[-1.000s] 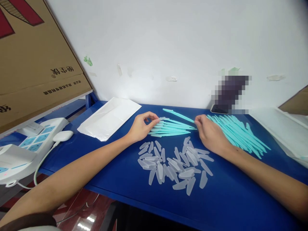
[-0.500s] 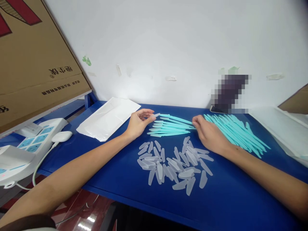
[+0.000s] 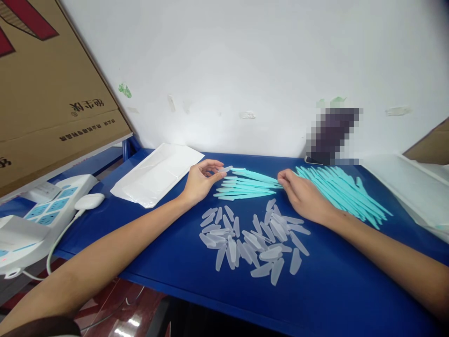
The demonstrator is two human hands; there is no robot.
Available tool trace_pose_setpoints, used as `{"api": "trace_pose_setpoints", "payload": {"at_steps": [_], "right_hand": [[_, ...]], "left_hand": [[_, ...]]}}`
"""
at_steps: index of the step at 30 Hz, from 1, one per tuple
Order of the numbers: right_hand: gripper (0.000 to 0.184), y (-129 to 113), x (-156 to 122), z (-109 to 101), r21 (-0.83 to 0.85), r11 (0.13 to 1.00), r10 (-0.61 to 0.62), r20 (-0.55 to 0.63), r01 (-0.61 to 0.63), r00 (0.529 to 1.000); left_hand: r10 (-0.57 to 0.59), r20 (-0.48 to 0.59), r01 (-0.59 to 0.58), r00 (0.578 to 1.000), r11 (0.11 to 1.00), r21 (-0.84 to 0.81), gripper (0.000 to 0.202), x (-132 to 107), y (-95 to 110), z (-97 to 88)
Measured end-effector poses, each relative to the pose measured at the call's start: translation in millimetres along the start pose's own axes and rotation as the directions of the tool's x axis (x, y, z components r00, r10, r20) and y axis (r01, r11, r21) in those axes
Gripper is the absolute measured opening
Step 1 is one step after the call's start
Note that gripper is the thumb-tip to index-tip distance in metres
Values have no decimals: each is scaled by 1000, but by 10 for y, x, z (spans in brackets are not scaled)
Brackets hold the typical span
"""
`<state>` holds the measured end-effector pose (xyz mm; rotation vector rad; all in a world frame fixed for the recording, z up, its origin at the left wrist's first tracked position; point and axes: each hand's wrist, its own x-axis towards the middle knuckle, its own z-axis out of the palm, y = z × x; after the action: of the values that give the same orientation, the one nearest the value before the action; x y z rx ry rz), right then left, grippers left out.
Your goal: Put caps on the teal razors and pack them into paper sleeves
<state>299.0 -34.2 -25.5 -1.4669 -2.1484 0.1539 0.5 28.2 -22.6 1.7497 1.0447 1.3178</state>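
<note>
On the blue table [image 3: 333, 285] lies a small row of teal plastic sticks [image 3: 247, 185] with clear caps on their left tips. My left hand [image 3: 199, 180] rests at the row's left end, thumb and fingers pinching the capped tip of the top stick. At the right end of the row, my right hand [image 3: 301, 194] has curled fingers touching the stick ends. A heap of several clear caps [image 3: 250, 238] is spread just in front of both hands. Behind my right hand sits a larger pile of uncapped teal sticks [image 3: 345, 194].
A stack of white plastic bags [image 3: 156, 173] lies at the back left of the table. Another white sheet [image 3: 410, 187] is at the right edge. A cardboard box [image 3: 49, 89] leans at the left, above a white power strip [image 3: 45, 206] with a plug and cable.
One second ago a single teal stick lay apart behind the row, held at both ends. It now lies in the row with the others, and both hands have shifted slightly.
</note>
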Motion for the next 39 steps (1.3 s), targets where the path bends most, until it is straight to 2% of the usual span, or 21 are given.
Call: {"api": "trace_pose_setpoints", "payload": {"at_steps": [8,11,16,18,23,25,27,29,31,34,35,37,39], "right_hand": [[24,33,2,6,-1,1000,9,19,-9,1000],[26,4,4,-10,12,1000,-14,43,13,999],[27,-68,-2,-42,9,996,-93,33,93,995],[28,-80,-8,-38,4,994,-111,41,111,993],[31,-58,-25,-9,-16,994,-109,-6,109,994],[35,-53,-18,-23,-33,992,-125,-40,124,991],[39,-75,15,-61,-52,991,-128,-32,126,991],[49,-139,86,-108,-99,989,-104,44,108,994],[68,-245,199,-145,-178,979,-66,165,96,984],[89,-452,447,-167,-285,953,12,382,105,924],[90,-526,545,-169,-306,946,46,455,108,889],[86,-670,743,-175,-328,939,109,578,108,809],[74,-809,913,-178,-349,931,163,658,106,735]], "left_hand": [[23,55,-24,998,999,29,36,-23,54,1],[116,105,-130,988,982,133,31,-62,98,11],[315,180,-355,932,894,274,19,-123,157,10],[350,188,-394,917,869,300,18,-127,159,7],[354,332,-474,874,770,428,21,-51,161,-64],[334,271,-430,903,717,548,21,39,172,-183],[314,146,-329,938,676,660,23,157,185,-376],[279,73,-238,958,623,745,28,271,201,-614],[206,41,-146,978,529,836,40,345,218,-841],[-38,11,2,999,320,947,74,363,230,-1056],[-143,6,30,990,249,968,85,354,228,-1086],[-333,0,50,943,142,989,98,331,213,-1098],[-438,-5,53,899,98,994,98,319,191,-1075]]}}
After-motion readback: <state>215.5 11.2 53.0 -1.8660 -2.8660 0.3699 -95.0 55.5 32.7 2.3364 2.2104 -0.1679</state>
